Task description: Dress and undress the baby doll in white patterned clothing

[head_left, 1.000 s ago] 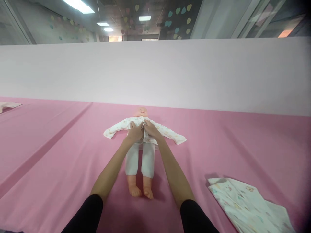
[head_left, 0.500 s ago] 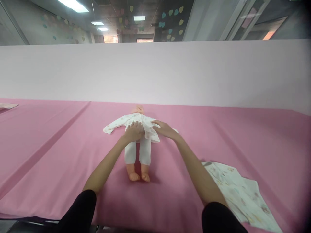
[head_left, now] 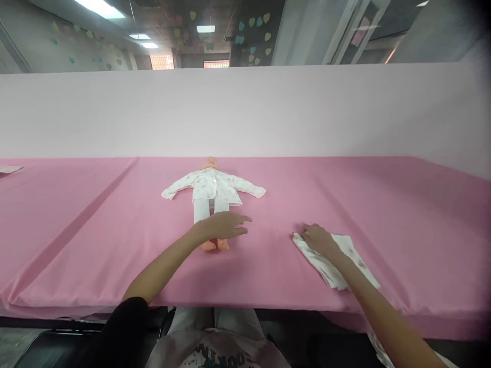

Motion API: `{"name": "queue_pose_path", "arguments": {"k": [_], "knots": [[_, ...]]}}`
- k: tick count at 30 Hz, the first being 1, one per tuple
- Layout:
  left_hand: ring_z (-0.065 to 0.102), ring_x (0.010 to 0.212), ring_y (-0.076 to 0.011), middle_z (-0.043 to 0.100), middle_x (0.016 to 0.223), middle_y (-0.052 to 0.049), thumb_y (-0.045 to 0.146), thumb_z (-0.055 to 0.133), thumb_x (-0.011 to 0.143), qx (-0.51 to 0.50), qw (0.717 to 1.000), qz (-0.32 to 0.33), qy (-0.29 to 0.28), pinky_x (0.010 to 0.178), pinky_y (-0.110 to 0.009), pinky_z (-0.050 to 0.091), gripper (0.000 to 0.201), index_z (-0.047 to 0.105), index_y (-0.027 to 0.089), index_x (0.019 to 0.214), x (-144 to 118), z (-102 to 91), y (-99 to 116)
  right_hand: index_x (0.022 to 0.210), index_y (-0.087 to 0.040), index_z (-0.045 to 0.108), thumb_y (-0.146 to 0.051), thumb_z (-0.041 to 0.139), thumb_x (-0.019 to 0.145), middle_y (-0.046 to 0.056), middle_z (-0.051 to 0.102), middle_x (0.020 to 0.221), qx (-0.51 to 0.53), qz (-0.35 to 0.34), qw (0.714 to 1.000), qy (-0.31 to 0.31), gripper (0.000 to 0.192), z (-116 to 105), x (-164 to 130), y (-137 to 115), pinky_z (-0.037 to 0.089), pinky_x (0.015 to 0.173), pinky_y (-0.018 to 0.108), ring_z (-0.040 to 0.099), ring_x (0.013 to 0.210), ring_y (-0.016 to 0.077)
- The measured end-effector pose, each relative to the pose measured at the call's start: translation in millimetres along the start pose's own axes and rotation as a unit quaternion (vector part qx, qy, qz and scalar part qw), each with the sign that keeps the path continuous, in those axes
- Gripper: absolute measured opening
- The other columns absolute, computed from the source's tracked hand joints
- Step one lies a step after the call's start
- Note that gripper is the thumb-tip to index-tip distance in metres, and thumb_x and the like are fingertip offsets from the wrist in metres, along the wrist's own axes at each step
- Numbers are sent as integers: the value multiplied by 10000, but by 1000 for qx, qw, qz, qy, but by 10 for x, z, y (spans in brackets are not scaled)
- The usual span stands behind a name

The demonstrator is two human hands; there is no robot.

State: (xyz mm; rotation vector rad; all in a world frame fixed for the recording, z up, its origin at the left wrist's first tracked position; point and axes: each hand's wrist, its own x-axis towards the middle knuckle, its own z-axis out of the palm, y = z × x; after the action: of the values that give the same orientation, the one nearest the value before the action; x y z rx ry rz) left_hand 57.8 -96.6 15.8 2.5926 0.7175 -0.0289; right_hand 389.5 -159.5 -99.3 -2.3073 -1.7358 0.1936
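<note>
1. A baby doll [head_left: 210,197] lies on its back on the pink table cover [head_left: 115,240], head toward the far pale pink partition [head_left: 245,112], arms spread to both sides.
2. The doll wears a white printed top [head_left: 213,185] closed down the front and white trousers [head_left: 207,208]; its bare feet [head_left: 215,246] point toward the person.
3. The left hand [head_left: 224,226] hovers flat over the doll's lower legs, palm down, fingers stretched out toward the right and holding nothing.
4. The right hand [head_left: 318,239] rests on the left corner of a folded printed cloth [head_left: 339,263], well apart from the doll on the right, near the front edge of the table; its fingers curl onto the fabric, but whether they pinch it cannot be told.
5. Another small piece of pale cloth [head_left: 9,169] lies at the far left edge of the table.
</note>
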Motion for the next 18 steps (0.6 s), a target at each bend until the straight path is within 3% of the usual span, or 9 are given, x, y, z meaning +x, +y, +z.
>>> {"name": "queue_pose_path", "arguments": {"k": [4,7,10,12,14,18], "knots": [[526,1136,-252,568,1253,-90,426,380,899,2,999,22,24,903,-344,398,516,403,225,1373,26,105,167,790,-225,660,-323,507,794,61,679,868,193,-59,979,7,182,-251,-199,-548,471,768,350,610,801,220],[558,1049,-245,589,1179,-99,499,435,869,-68,994,49,67,836,-334,424,645,281,217,1428,4,120,310,894,-199,672,-432,567,769,47,668,856,343,-99,932,58,285,-599,-380,-1033,484,705,331,597,752,191],[589,843,-202,627,963,-55,519,461,856,-167,976,51,133,714,-300,444,661,282,203,1409,-76,48,450,878,-191,669,-444,631,745,56,659,907,428,-167,882,106,288,-943,-583,-1431,488,706,311,600,795,175],[583,852,-185,619,959,-40,486,461,868,-223,953,66,193,730,-289,450,576,350,203,1358,-157,-27,516,939,-201,660,-441,635,752,71,639,1011,450,-215,862,94,305,-1111,-708,-1603,496,727,314,602,881,185],[566,972,-190,604,1060,-49,445,488,867,-263,929,107,236,818,-290,448,507,418,200,1305,-253,-101,559,1007,-215,649,-431,625,765,81,599,1116,430,-258,860,95,325,-1219,-808,-1704,498,753,321,586,969,199],[534,1087,-216,583,1176,-81,402,523,860,-289,911,176,234,916,-313,422,462,499,168,1258,-461,-206,624,966,-218,653,-413,614,788,78,589,1108,314,-295,888,163,267,-1327,-934,-1772,489,769,345,567,987,221]]}}
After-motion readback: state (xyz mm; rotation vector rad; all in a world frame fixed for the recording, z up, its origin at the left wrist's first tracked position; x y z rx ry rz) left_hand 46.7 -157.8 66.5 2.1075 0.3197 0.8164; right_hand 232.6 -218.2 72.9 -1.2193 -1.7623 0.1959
